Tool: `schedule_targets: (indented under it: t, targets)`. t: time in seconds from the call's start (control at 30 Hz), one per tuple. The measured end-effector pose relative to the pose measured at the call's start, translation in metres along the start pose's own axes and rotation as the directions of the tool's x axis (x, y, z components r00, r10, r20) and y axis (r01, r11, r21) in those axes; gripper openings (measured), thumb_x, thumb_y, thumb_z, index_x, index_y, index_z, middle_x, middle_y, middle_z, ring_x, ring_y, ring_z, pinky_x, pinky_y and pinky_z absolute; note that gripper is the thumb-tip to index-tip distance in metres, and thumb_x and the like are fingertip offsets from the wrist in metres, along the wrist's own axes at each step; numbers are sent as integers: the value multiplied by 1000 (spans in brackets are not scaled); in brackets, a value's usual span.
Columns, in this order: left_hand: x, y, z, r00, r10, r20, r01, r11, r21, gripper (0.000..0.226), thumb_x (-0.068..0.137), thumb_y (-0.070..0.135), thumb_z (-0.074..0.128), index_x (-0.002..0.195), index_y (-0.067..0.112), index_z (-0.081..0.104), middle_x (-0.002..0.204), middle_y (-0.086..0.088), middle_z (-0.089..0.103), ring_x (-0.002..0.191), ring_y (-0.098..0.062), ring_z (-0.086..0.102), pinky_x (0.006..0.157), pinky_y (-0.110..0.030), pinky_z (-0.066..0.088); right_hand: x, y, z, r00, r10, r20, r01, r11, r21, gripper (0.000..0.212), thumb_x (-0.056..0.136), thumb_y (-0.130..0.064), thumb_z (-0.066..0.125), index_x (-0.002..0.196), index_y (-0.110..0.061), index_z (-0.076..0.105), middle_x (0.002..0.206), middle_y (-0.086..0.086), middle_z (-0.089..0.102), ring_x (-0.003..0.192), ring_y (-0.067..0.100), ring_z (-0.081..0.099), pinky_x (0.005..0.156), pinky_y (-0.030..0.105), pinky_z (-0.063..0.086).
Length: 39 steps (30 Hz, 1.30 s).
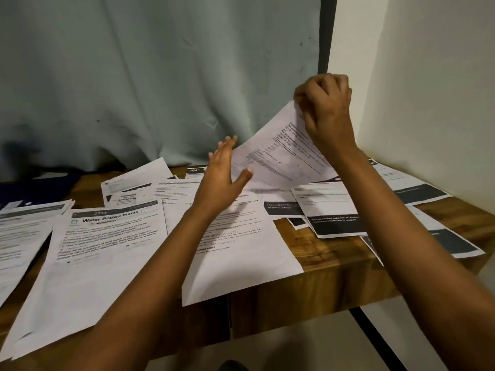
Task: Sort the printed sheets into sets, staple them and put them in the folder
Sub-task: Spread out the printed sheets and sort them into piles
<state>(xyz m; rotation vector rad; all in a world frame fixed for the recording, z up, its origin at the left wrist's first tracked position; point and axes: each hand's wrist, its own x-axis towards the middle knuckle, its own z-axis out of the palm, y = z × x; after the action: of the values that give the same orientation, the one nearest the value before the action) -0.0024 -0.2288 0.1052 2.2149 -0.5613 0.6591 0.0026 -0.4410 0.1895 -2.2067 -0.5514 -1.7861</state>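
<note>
1. The right hand [325, 113], up at 2 o'clock in the view, grasps the top corner of a white printed sheet with lines of small text and a table [278, 153], its fingers curled round the paper's edge.
2. That sheet is lifted and bowed. Its pinched corner stands high in the air and its lower edge lies on the papers beneath it, at the back of the spread.
3. The left hand [225, 172], near the centre of the view, is released, with fingers straight and together pointing towards 1 o'clock. Its thumb lies against the lifted sheet's lower left part, and it grips nothing.
4. The brown wooden table with a thick front edge [334, 266] carries the loose, overlapping sheets across its whole top.
5. At 8 o'clock lies a white worksheet headed "Water Potted Plants" under a grey band numbered 2758 [112, 236]. It hangs over the table's near edge.
6. Under the left forearm, at 6 o'clock, a white sheet with a few lines of print [241, 269] also overhangs the near edge.
7. At 4 o'clock several white sheets with black printed bands [334, 223] overlap under the right forearm.
8. At 9 o'clock, at the table's back left, lies a dark blue flat object [34, 188]. I cannot tell what it is.
9. Behind the table hangs a pale green creased curtain [160, 76], from 10 to 12 o'clock. A white wall [428, 89] stands at 3 o'clock.
</note>
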Motion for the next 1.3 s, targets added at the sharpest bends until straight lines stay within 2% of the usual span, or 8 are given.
schedule_targets:
  t: [0.2, 0.33, 0.5, 0.67, 0.87, 1.03, 1.2, 1.3]
  targets:
    - [40, 12, -8, 988, -28, -153, 8, 991, -131, 37, 91, 35, 62, 119, 11, 64, 112, -7, 69, 100, -19, 62, 78, -26, 47, 36, -1, -4, 999, -32, 24, 29, 994, 101, 19, 93, -17, 46, 101, -14, 63, 111, 5, 61, 110, 28, 47, 89, 39, 40]
    - [44, 15, -7, 961, -188, -202, 120, 945, -304, 21, 93, 28, 61, 102, 10, 69, 92, 1, 69, 78, -13, 63, 65, -22, 49, 31, 9, -2, 957, 288, 13, -288, 957, -19, 47, 94, -51, 43, 130, -21, 51, 138, 0, 47, 130, 20, 37, 102, 28, 24]
    - [34, 13, -2, 871, -492, -3, 331, 590, -736, 16, 94, 13, 59, 106, 3, 64, 100, -10, 69, 72, -14, 66, 57, -21, 55, -29, 19, -10, 550, 719, 425, -822, 557, 120, 62, 92, -54, 50, 134, -11, 41, 124, 0, 49, 114, 17, 45, 95, 34, 35]
    - [23, -8, 14, 814, -568, 124, 464, 506, -727, 10, 92, 19, 63, 98, 12, 66, 102, -10, 72, 83, -26, 71, 78, -45, 58, -85, 33, 1, 227, 494, 839, -974, 122, 192, 47, 86, -37, 66, 125, -14, 52, 113, 0, 68, 101, 22, 66, 75, 33, 55]
    - [6, -24, 32, 770, -627, 118, 558, 572, -602, 16, 91, 21, 65, 103, 11, 69, 97, -6, 73, 82, -23, 71, 77, -41, 59, -107, 32, 14, 128, 566, 815, -990, 117, 74, 21, 90, -14, 64, 110, -17, 57, 117, 2, 66, 90, 16, 65, 64, 28, 52]
    - [-10, -31, 40, 873, -481, 78, 475, 806, -352, 14, 91, 13, 61, 104, 12, 67, 95, -3, 72, 78, -13, 69, 58, -15, 50, -115, 48, 10, 214, 736, 643, -918, 377, -126, 39, 87, -14, 67, 124, -13, 57, 130, 5, 57, 109, 22, 54, 83, 31, 42]
    - [-33, -48, 56, 868, -320, 380, 301, 947, 110, 57, 96, 43, 50, 147, 26, 31, 152, 1, 37, 142, -24, 30, 114, -40, 28, -132, 56, 5, 249, 776, 580, -833, 477, -280, 44, 88, -7, 64, 130, -6, 52, 132, 14, 55, 119, 28, 52, 90, 31, 42]
    - [-43, -53, 65, 828, -314, 464, 112, 904, 412, 67, 97, 57, 30, 154, 27, 11, 161, 1, 7, 148, -27, -1, 117, -47, -4, -145, 60, 6, 214, 806, 552, -803, 467, -371, 44, 89, -4, 62, 130, -4, 49, 131, 16, 54, 118, 30, 52, 91, 33, 44]
